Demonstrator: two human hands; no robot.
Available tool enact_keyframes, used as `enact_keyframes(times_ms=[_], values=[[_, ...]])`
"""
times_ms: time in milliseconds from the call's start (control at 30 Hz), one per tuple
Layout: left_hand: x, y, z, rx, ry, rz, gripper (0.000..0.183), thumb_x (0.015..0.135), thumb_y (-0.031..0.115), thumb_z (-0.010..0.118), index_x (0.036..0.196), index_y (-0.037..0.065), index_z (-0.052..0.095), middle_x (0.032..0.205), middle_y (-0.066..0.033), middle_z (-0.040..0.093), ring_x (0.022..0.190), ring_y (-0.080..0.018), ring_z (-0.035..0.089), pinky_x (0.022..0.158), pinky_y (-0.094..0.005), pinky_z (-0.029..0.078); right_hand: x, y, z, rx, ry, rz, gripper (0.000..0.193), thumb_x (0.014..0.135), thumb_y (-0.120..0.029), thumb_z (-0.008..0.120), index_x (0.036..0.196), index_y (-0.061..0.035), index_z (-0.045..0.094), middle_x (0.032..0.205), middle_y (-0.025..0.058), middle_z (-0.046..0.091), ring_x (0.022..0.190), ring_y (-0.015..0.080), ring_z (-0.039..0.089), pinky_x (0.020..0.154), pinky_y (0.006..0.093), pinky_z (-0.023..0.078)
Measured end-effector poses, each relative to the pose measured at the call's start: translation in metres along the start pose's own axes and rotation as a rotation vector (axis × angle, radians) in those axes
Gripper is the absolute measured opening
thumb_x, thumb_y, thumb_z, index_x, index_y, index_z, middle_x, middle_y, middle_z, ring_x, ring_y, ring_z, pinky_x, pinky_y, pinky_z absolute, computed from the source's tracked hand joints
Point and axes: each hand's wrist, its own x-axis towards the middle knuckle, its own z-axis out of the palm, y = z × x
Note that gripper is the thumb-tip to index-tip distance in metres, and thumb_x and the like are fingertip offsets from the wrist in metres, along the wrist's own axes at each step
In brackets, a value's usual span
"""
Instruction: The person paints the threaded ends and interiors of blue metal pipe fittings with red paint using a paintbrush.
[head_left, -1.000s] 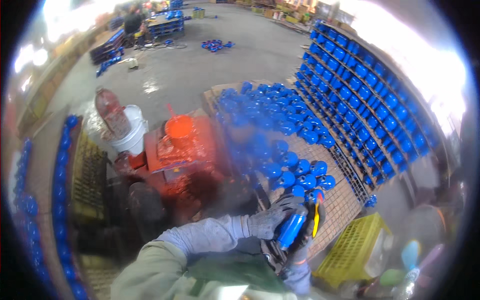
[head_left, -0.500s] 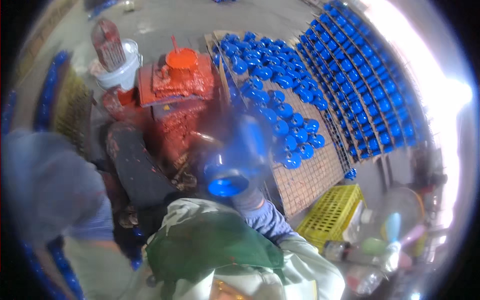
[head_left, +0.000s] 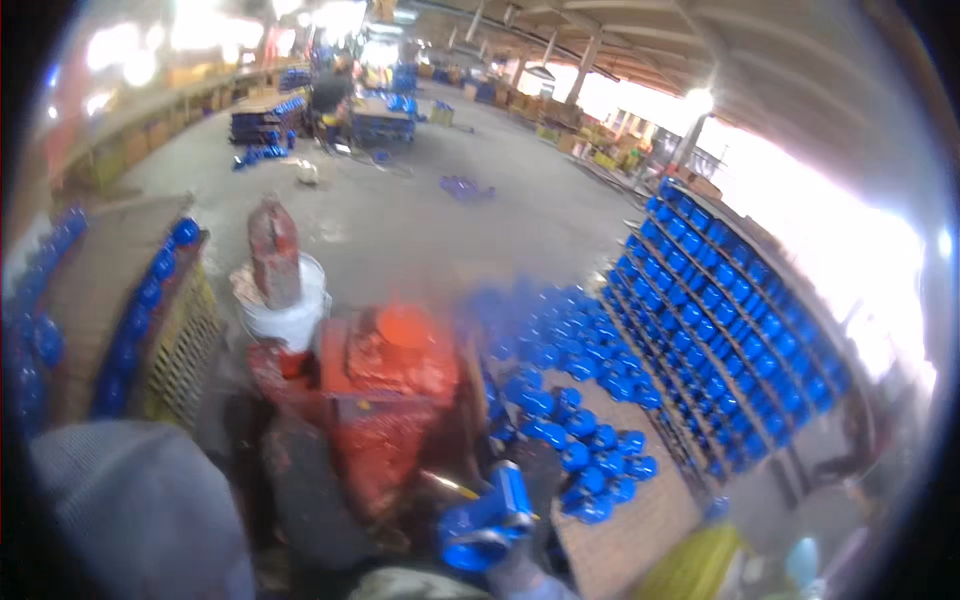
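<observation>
At the lower middle, my right hand [head_left: 514,568] is closed on a blue hollow fitting [head_left: 480,530], a glossy casting with a round opening and a branch standing up. Blur hides the details of the fingers. My left hand is out of sight. Ahead of the fitting stands a red paint-coated machine or stand [head_left: 390,390] with a round top. A thin yellowish stick [head_left: 450,485] lies between the two. To the right, several similar blue fittings [head_left: 600,465] rest on a brown board [head_left: 625,540].
A tall rack [head_left: 735,330] of blue pieces stands at right. A white bucket [head_left: 290,325] with a red-stained bottle [head_left: 274,250] is beyond the red machine. Another person's grey knit cap [head_left: 140,510] fills the lower left. A yellow crate [head_left: 690,570] sits at lower right.
My view has tilted up, bringing the far hall into sight. The blue fitting and my right hand now appear lower in the picture, and the fitting's opening faces differently.
</observation>
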Motion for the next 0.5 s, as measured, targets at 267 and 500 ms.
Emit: enact_keyframes(times_ms=[267, 500], values=[[0.016, 0.0, -0.012, 0.037, 0.231, 0.139, 0.028, 0.076, 0.017, 0.067, 0.1, 0.006, 0.06, 0.102, -0.0122, 0.06, 0.087, -0.024, 0.06, 0.075, -0.0351, 0.047, 0.019, 0.001, 0.005, 0.107, -0.329, -0.201, 0.074, 0.088, -0.059, 0.049, 0.131, -0.0003, 0.038, 0.116, 0.015, 0.056, 0.101, 0.0251, 0.059, 0.086, 0.0391, 0.052], [0.017, -0.025, 0.092, -0.068, -0.178, -0.032, 0.053, 0.072, 0.017, 0.074, 0.118, 0.003, 0.053, 0.117, -0.0128, 0.055, 0.105, -0.0251, 0.054, 0.093, -0.0365, 0.04, 0.056, -0.039, 0.03, -0.309, -0.001, -0.704, 0.061, 0.089, -0.047, 0.057, 0.132, -0.0078, 0.038, 0.115, 0.0118, 0.055, 0.089, 0.0149, 0.058, 0.074, 0.0293, 0.051]])
